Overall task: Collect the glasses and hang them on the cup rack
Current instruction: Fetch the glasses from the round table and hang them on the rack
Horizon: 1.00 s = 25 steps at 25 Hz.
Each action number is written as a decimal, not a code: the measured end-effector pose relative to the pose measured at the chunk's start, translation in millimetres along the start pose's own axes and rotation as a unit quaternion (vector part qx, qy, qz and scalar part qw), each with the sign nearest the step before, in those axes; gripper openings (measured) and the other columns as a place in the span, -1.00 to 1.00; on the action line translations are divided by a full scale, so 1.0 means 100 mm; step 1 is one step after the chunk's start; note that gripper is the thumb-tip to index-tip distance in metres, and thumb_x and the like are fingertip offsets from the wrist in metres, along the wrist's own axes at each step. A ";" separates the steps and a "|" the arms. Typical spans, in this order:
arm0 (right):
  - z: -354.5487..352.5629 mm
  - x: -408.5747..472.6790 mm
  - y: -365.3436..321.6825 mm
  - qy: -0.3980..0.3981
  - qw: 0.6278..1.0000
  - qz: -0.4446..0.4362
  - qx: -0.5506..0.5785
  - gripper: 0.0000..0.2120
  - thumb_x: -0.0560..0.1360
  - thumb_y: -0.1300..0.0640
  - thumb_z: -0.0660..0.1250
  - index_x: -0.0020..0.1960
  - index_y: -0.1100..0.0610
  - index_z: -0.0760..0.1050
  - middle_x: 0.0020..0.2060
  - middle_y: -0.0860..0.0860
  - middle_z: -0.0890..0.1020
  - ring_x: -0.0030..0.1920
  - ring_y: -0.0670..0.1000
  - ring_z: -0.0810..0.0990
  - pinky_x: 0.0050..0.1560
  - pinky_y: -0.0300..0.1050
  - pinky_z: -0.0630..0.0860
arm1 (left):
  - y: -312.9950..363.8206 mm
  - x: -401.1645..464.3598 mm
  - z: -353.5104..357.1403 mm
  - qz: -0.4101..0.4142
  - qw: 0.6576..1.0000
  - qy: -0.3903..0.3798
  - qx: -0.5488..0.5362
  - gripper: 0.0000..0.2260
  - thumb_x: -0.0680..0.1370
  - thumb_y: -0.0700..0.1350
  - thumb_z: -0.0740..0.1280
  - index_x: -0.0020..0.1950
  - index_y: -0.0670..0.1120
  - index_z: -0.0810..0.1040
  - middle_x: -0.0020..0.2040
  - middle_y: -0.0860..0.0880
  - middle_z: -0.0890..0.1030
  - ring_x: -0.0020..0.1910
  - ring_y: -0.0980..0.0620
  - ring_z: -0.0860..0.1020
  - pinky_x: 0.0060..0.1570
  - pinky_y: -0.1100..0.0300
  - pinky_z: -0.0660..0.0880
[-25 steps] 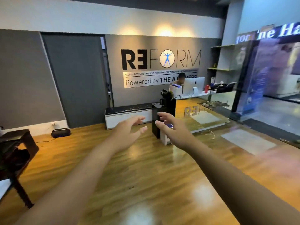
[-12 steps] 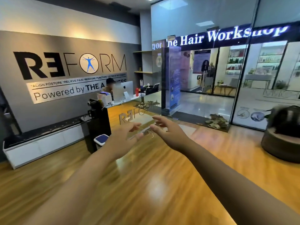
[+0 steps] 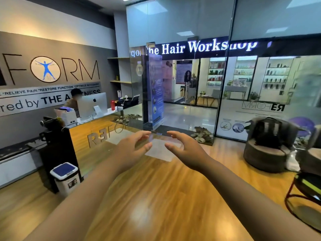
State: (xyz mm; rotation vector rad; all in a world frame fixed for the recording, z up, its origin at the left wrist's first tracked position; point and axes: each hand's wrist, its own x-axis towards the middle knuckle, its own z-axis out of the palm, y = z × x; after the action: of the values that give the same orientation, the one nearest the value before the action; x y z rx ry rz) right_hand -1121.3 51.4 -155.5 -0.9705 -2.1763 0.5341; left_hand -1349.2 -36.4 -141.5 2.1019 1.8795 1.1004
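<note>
Glasses and cup rack: neither can be made out in this view. Left hand (image 3: pixel 132 150): raised at centre, fingers loosely curved, grasping nothing. Right hand (image 3: pixel 186 151): just beside it on the right, palm facing the left hand, fingers relaxed, likewise grasping nothing; the two are apart. Wooden floor (image 3: pixel 156 197): below both forearms. Reception worktop (image 3: pixel 97 131): far left, carrying a computer monitor (image 3: pixel 92 105). White lidded bin (image 3: pixel 65 178): near left. Glass wall (image 3: pixel 225 84): far right. Round seat (image 3: pixel 265 153): right.

Glossy wood floor (image 3: pixel 156 197), clear glass wall (image 3: pixel 260 23), wood-fronted desk (image 3: pixel 81 134).
</note>
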 end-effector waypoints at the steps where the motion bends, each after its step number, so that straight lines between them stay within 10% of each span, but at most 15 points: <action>1: -0.05 0.08 0.13 0.006 1.000 0.006 -0.010 -0.42 0.59 -0.30 0.32 0.55 -0.15 0.38 0.45 -0.10 0.53 0.43 -0.07 0.48 0.38 0.05 0.50 | -0.05 0.16 0.08 0.010 1.000 -0.006 -0.006 -0.59 0.65 0.08 0.36 0.49 0.09 0.48 0.32 0.14 0.60 0.28 0.18 0.55 0.25 0.24 0.49; 20: -1.31 1.92 2.46 0.224 0.943 0.235 -0.069 -0.51 0.63 -0.14 0.36 0.53 -0.11 0.42 0.36 -0.07 0.56 0.38 -0.07 0.50 0.25 -0.27 0.40 | -0.35 4.30 2.00 0.230 0.956 -0.134 -0.120 -0.58 0.64 0.18 0.33 0.49 0.15 0.47 0.38 0.18 0.57 0.34 0.20 0.52 0.34 0.16 0.45; 25: -1.80 2.14 3.16 0.253 0.930 0.254 -0.082 -0.51 0.63 -0.18 0.34 0.53 -0.15 0.41 0.40 -0.04 0.56 0.35 -0.05 0.51 0.32 -0.09 0.43 | 0.07 4.97 2.82 0.236 0.944 -0.164 -0.162 -0.57 0.64 0.15 0.34 0.50 0.10 0.47 0.39 0.14 0.57 0.35 0.16 0.52 0.37 0.08 0.48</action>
State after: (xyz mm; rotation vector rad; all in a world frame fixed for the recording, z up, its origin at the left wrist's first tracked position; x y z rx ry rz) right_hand -940.8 432.6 -132.7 -1.5854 -1.5199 0.2846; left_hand -1197.4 514.1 -128.4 2.4010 0.9968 0.9684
